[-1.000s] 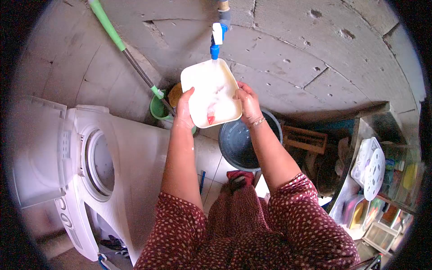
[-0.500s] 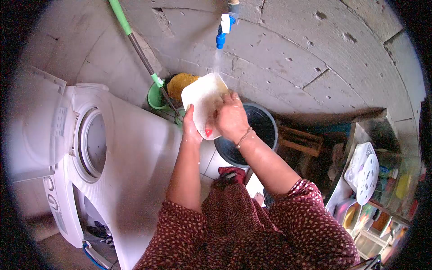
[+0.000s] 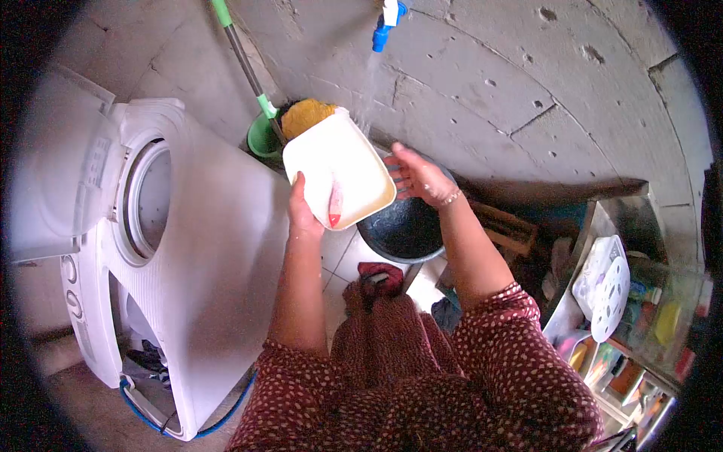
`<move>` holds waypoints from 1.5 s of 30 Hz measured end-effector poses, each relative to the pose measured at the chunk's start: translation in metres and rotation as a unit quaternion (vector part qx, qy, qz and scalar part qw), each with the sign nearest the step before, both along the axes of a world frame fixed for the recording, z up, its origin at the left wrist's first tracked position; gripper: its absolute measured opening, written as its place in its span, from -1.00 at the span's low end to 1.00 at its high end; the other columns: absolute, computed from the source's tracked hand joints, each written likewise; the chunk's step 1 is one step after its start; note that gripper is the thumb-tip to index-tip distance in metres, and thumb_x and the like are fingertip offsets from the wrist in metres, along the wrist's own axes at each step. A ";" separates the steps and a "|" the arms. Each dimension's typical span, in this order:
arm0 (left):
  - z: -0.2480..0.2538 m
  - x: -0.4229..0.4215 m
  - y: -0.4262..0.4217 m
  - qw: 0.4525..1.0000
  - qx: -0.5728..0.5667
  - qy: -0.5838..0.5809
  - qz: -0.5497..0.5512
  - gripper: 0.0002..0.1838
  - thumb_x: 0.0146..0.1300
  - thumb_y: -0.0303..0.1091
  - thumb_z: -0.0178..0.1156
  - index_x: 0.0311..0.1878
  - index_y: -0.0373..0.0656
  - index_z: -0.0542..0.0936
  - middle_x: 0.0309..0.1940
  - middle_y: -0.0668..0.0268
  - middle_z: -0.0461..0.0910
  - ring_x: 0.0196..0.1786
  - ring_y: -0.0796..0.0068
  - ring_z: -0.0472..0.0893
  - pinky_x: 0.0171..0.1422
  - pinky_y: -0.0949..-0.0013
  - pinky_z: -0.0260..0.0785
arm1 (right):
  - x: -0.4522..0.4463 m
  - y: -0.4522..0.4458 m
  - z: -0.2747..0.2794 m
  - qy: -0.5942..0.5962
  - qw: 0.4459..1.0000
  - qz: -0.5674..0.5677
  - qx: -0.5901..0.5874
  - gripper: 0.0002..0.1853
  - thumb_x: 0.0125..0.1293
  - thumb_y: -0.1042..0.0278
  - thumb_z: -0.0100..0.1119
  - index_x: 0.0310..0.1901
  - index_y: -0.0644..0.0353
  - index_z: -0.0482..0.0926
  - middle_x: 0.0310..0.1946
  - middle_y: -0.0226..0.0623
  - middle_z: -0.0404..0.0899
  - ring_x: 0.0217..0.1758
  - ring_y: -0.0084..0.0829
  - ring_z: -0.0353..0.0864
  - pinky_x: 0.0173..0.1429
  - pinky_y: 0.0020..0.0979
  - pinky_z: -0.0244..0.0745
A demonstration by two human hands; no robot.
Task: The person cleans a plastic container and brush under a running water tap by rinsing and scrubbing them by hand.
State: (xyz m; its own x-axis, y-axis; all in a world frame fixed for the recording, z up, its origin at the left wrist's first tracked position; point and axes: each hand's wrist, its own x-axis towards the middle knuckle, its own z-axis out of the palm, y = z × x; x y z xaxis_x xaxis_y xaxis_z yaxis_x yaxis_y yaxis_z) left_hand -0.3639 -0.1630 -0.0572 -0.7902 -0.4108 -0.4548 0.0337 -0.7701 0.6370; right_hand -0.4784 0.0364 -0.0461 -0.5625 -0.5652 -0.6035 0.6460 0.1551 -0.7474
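My left hand point(image 3: 304, 217) grips a shallow white container point(image 3: 354, 154) with rounded corners by its lower left edge, thumb on the inside. In the container lies a slim pinkish-white thing point(image 3: 335, 202) with a red end, its kind unclear. My right hand point(image 3: 423, 179) is wet and open beside the container's right edge, fingers apart; whether the fingertips touch the rim I cannot tell. Water runs from a blue tap point(image 3: 381, 32) on the wall, behind the container. Below my right hand stands a dark round tub point(image 3: 399, 235), partly hidden.
A white washing machine point(image 3: 218, 196) with its lid raised fills the left. Behind the container are a green bucket point(image 3: 261, 137), a green-handled pole point(image 3: 242, 64) and a yellow cloth point(image 3: 307, 117). Shelves with a white perforated disc point(image 3: 611, 297) and a wooden crate point(image 3: 503, 230) stand right.
My right hand has left the container's inside and opened off to its right. The container has moved left, out from under the water, and its inside with the pinkish thing shows more fully.
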 end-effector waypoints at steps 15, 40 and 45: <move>-0.009 0.097 0.018 0.999 0.002 -0.027 0.037 -0.43 0.21 -0.06 -0.04 0.17 -0.28 0.23 0.07 0.14 0.36 0.10 0.21 0.38 0.22 0.14 0.17 | 0.151 0.123 -0.254 -0.111 0.900 -0.405 0.113 -0.55 -0.05 0.32 0.21 -0.10 0.34 0.42 -0.21 -0.09 0.50 -0.21 -0.15 0.52 -0.20 -0.18 0.48; 0.061 0.273 0.072 0.975 0.041 -0.113 0.189 -0.48 0.25 -0.06 -0.14 0.13 -0.27 0.26 -0.04 0.10 0.42 -0.04 0.17 0.47 0.07 0.14 0.34 | 0.112 0.014 -0.078 0.438 0.639 0.396 0.493 -0.51 0.25 0.38 -0.28 0.23 0.26 0.07 -0.13 0.00 0.50 -0.08 -0.11 0.52 -0.06 -0.19 0.45; 0.065 0.302 0.075 0.975 0.047 -0.098 0.193 -0.48 0.26 -0.05 -0.14 0.15 -0.24 0.25 0.00 0.10 0.41 0.01 0.15 0.44 0.13 0.13 0.28 | 0.106 -0.047 -0.101 0.472 0.567 0.438 0.514 -0.64 0.22 0.31 -0.12 0.03 0.21 0.41 -0.12 -0.07 0.52 -0.09 -0.22 0.55 -0.11 -0.17 0.49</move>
